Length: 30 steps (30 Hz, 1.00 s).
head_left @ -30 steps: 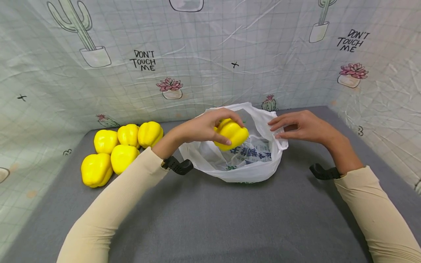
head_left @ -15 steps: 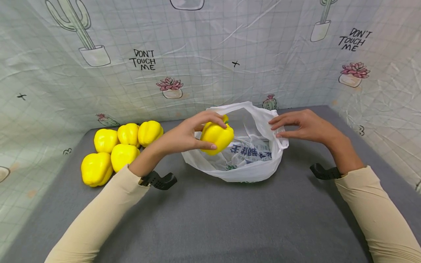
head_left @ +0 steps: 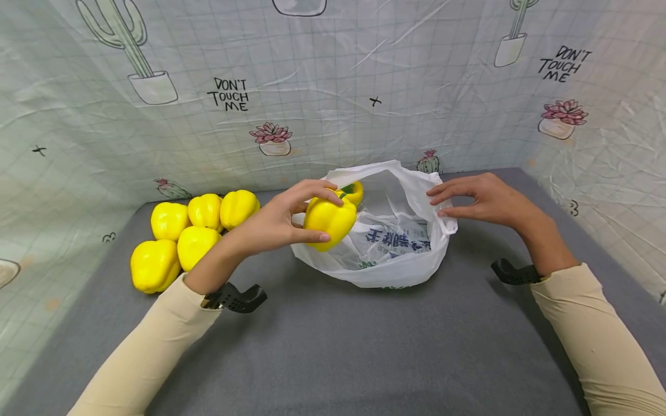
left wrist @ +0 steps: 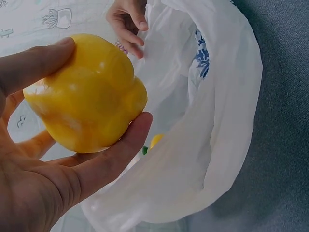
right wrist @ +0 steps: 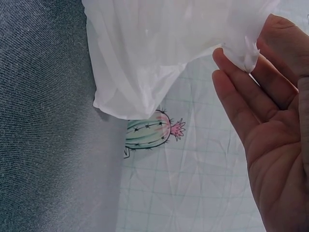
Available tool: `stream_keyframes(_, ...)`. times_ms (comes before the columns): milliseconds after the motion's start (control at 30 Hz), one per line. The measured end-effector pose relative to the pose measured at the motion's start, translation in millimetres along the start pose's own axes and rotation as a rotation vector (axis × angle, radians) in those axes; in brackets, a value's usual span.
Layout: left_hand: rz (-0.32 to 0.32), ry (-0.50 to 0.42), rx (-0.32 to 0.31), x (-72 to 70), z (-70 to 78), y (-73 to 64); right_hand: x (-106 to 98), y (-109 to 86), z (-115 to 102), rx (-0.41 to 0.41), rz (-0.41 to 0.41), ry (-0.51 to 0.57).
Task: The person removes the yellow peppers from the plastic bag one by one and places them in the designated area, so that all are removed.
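My left hand (head_left: 278, 222) holds a yellow bell pepper (head_left: 330, 222) between thumb and fingers, above the left side of a white plastic bag (head_left: 387, 277). In the left wrist view the pepper (left wrist: 91, 96) is gripped from its sides, with the bag's mouth beyond it. A second yellow bell pepper (head_left: 356, 192) with a green stem shows inside the bag, partly hidden behind the held one. My right hand (head_left: 481, 199) pinches the bag's right rim between thumb and fingers. In the right wrist view a fold of the bag (right wrist: 248, 55) lies among those fingers (right wrist: 236, 96).
Several yellow bell peppers (head_left: 195, 245) stand grouped at the left of the grey table (head_left: 364, 346). A cloth printed with cacti (head_left: 333, 75) hangs behind the table and at its sides. Blue lettering (head_left: 398, 240) shows on the plastic inside the bag.
My left hand has drawn the held pepper leftward and slightly nearer me, from over the bag's middle to its left rim. The second pepper has come into view. The right hand has hardly moved.
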<state>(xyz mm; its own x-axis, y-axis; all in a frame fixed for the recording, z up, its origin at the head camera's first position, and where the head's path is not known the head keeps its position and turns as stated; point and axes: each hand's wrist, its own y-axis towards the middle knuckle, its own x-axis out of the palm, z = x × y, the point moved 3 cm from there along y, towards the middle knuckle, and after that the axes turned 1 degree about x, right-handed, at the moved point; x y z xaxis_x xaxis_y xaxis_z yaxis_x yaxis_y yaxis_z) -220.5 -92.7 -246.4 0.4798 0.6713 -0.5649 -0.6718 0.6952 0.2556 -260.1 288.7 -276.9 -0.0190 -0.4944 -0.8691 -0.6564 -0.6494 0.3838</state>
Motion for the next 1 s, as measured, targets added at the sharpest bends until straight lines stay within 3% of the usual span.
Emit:
stream_keyframes(333, 0.059, -0.013, -0.084, -12.6, -0.7, -15.8, -1.8, -2.9, 1.2, -0.011, 0.005, -0.004)
stream_keyframes(767, 0.164, 0.001, -0.129, -38.1, -6.6, -53.0, -5.4, -2.4, -3.1, -0.028, 0.011, 0.001)
stream_keyframes(1000, 0.209, -0.026, -0.188, -48.4, -4.3, -69.4, -5.7, -4.0, -4.4, -0.010, 0.007, 0.009)
